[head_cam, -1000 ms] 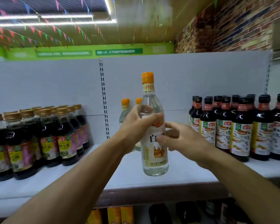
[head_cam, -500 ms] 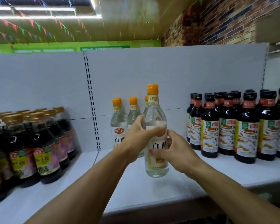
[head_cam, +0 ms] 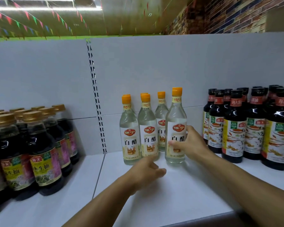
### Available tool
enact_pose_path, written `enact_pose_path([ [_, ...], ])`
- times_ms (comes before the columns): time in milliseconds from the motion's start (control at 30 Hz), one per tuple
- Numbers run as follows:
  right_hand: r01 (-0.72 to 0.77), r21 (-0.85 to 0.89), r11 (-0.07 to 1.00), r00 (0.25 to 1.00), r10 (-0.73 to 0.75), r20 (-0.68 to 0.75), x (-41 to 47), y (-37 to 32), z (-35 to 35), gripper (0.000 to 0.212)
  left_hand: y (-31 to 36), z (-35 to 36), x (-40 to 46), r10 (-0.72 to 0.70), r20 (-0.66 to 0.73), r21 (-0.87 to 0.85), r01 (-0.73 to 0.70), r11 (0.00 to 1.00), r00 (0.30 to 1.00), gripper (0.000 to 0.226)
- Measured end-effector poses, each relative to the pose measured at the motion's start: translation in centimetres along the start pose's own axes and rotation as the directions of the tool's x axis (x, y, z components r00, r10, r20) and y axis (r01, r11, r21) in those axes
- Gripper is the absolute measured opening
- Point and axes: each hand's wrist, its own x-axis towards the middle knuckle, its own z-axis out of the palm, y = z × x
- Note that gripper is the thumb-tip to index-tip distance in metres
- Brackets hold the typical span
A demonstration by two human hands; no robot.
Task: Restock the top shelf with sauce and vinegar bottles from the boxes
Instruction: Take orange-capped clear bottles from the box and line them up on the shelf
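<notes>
Right hand (head_cam: pixel 189 145) clamped on vinegar bottle (head_cam: pixel 176 128), frame centre; left hand (head_cam: pixel 146 169) loose, empty. Neighbouring bottles (head_cam: pixel 138 130) could be toppled if nudged.

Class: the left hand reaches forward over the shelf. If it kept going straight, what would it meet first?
Probably the second clear vinegar bottle from the left; the left hand points at its base, though depth is uncertain.

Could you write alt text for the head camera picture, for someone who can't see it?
A person's right hand grips a clear vinegar bottle standing on a white shelf beside other vinegar bottles; the left hand hovers loosely nearby. Dark sauce bottles stand at both sides.
</notes>
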Motion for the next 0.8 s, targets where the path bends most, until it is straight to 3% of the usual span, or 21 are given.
enact_pose_path([
  [233, -0.038, -0.031, 0.999, 0.999, 0.038, -0.002, 2.3, 0.9, 2.0, 0.056, -0.7, 0.2, 0.8, 0.015, 0.016, 0.225, -0.019, 0.974, 1.0, 0.056],
  [800, -0.04, -0.04, 0.998, 0.998, 0.042, 0.055, 3.6, 1.0, 3.1, 0.053, -0.7, 0.3, 1.9, 0.06, -0.043, 0.337, -0.042, 0.94, 0.997, 0.056],
])
